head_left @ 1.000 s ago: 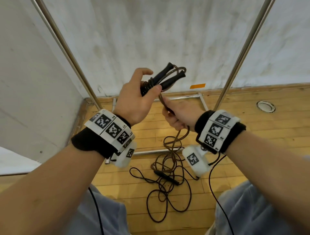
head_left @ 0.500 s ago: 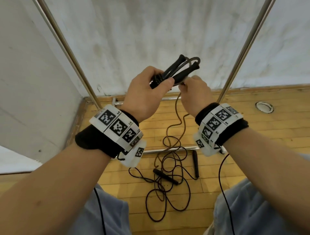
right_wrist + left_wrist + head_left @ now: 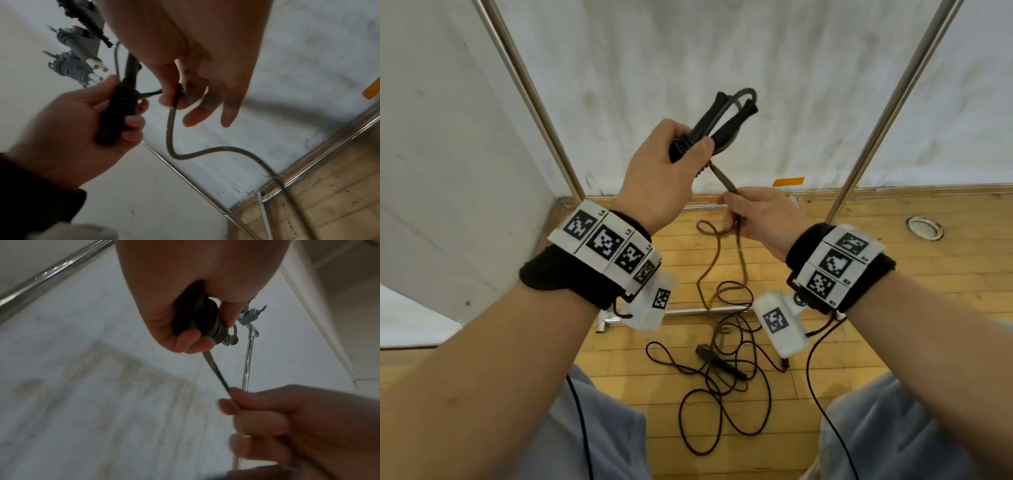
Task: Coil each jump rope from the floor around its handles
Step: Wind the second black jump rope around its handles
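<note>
My left hand (image 3: 681, 154) is raised in front of the wall and grips two black handles (image 3: 726, 120) held side by side, with turns of rope (image 3: 218, 331) wound round them. A brownish rope (image 3: 724, 180) runs taut from under that thumb down to my right hand (image 3: 736, 205), which pinches it; the other fingers (image 3: 205, 116) lie loosely extended. Below the right hand the rope (image 3: 170, 129) hangs slack to the wooden floor. A second jump rope (image 3: 722, 411), black, lies tangled on the floor with one handle (image 3: 722, 365) showing.
Two slanted metal poles (image 3: 893, 102) and a floor bar (image 3: 688, 311) frame the spot before a white wall. A round floor socket (image 3: 924, 228) sits at the right, orange tape (image 3: 787, 181) on the wall base. My knees (image 3: 893, 428) border the ropes.
My right hand has dropped from beside the handles to below the left hand, and the rope between them is now taut. The left hand keeps its grip.
</note>
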